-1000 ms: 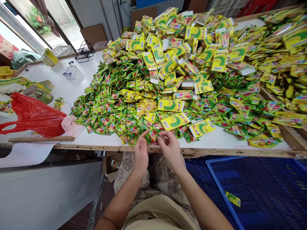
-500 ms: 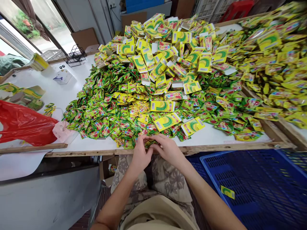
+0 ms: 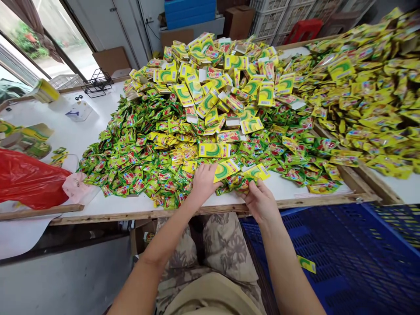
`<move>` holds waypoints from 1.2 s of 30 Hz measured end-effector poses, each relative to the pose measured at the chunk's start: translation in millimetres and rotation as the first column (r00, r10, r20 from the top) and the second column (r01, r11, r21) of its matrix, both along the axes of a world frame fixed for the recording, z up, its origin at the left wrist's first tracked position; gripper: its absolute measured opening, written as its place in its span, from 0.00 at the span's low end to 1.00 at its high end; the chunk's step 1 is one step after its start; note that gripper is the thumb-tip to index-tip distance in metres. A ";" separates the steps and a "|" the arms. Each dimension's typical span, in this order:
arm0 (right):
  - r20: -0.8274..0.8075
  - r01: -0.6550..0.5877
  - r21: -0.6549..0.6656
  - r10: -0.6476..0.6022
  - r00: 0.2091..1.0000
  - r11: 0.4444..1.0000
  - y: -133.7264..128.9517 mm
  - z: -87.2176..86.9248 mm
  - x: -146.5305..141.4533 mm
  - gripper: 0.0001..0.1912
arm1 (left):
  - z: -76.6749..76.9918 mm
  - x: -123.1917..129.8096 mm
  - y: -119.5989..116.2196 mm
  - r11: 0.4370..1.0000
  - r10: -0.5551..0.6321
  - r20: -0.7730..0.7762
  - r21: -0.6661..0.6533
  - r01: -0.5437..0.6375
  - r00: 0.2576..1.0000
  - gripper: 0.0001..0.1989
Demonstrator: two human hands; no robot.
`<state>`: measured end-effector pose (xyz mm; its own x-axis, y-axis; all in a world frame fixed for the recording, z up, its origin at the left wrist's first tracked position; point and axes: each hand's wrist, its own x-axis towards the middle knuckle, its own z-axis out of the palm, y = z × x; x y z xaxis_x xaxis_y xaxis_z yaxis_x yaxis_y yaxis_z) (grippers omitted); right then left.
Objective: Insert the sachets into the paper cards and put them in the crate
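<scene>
My left hand reaches to the front of the pile, its fingers and thumb closed about the left end of a yellow box with a green curved print. My right hand is at the table's front edge, thumb and fingers closed on a small green-and-yellow packet; its far fingers are partly hidden. A second yellow box lies just beyond the right hand, and a third flat box rests behind the left one. Small green packets with red prints are heaped to the left.
More yellow boxes are piled at the back. Larger yellow packets fill the right side behind a wooden divider. A blue crate stands below right. A red plastic bag lies at the left, a black wire rack behind.
My hands were together at the table edge and have parted. The left has moved forward to the yellow box, the right sideways to the packet. The view has shifted slightly.
</scene>
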<state>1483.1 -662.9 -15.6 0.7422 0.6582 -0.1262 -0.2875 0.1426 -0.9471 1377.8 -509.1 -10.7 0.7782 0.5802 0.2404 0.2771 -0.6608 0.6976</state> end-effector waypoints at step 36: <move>0.815 0.005 -0.429 0.385 0.434 0.903 36.4 29.1 -54.9 0.08 | -9.0 -101.8 -47.0 0.373 0.639 0.302 -0.926 0.059 0.708 0.15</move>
<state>1428.2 -626.5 13.5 0.4393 0.8559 0.2728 0.7290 -0.1623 -0.6650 1276.0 -556.2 -19.8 0.4159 0.8751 -0.2477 -0.3343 0.4004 0.8532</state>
